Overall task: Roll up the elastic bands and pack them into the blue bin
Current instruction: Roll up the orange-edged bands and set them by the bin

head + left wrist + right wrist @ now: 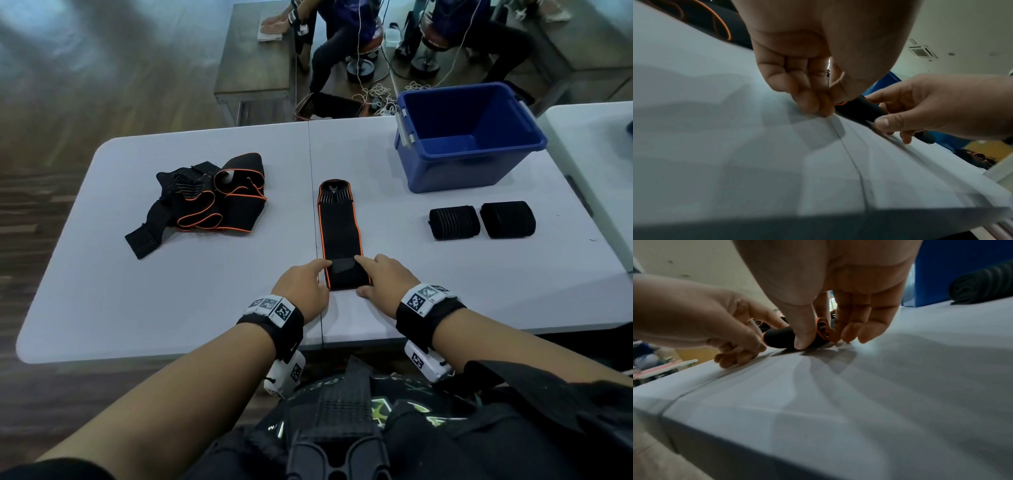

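Note:
A black elastic band with orange trim lies lengthwise along the table's middle, its near end wound into a small roll. My left hand grips the roll's left end and my right hand grips its right end, thumb on the near side and index finger on top. Two rolled black bands sit at the right, in front of the blue bin, which looks empty. A heap of unrolled bands lies at the left.
The white folding table has a seam down its middle beside the band. A second white table stands to the right. Beyond the far edge are a brown table, seated people and floor cables.

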`<act>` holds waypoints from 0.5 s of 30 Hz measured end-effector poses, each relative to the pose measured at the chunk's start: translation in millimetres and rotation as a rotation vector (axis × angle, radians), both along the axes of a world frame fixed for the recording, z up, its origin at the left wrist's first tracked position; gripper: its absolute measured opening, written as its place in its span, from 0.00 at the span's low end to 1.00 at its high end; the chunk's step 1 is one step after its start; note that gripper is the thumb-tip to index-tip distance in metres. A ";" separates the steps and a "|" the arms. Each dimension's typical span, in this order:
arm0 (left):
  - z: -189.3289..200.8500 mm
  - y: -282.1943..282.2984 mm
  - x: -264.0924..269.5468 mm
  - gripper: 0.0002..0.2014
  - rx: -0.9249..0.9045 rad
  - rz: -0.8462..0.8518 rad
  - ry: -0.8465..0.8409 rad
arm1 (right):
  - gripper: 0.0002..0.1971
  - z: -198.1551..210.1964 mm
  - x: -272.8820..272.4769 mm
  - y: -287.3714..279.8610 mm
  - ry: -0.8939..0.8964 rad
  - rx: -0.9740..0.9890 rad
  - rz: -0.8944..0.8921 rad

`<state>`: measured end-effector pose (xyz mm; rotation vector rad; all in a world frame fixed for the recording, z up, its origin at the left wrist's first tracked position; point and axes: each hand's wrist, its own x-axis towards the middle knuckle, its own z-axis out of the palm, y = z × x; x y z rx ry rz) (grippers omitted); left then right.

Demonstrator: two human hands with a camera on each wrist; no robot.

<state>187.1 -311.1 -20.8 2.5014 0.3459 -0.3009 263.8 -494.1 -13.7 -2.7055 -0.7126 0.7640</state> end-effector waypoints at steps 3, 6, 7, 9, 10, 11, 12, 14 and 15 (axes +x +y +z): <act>-4.8 3.6 1.8 0.23 -0.024 0.003 -0.015 | 0.33 -2.6 6.2 -2.6 0.039 0.043 -0.052; -7.3 3.5 5.3 0.20 -0.120 0.079 -0.015 | 0.27 -2.8 8.8 -6.2 0.105 0.183 -0.123; -7.2 2.8 6.4 0.19 -0.147 0.105 -0.014 | 0.24 -2.4 9.1 -6.7 0.113 0.212 -0.142; -6.6 1.4 8.2 0.16 -0.173 0.133 -0.021 | 0.16 -2.6 10.3 -6.0 0.127 0.235 -0.176; -6.0 0.4 8.6 0.14 -0.182 0.140 -0.023 | 0.12 -3.1 11.2 -5.5 0.134 0.234 -0.192; -5.2 -0.7 8.3 0.13 -0.192 0.144 -0.021 | 0.11 -3.6 12.3 -5.0 0.136 0.225 -0.205; -5.0 -1.9 7.8 0.12 -0.202 0.146 -0.013 | 0.12 -3.9 13.1 -4.8 0.131 0.216 -0.211; -5.4 -3.4 6.2 0.13 -0.219 0.145 0.018 | 0.16 -5.1 14.2 -4.4 0.117 0.195 -0.221; -5.8 -4.1 5.8 0.13 -0.223 0.141 0.034 | 0.17 -5.1 14.0 -4.4 0.114 0.187 -0.225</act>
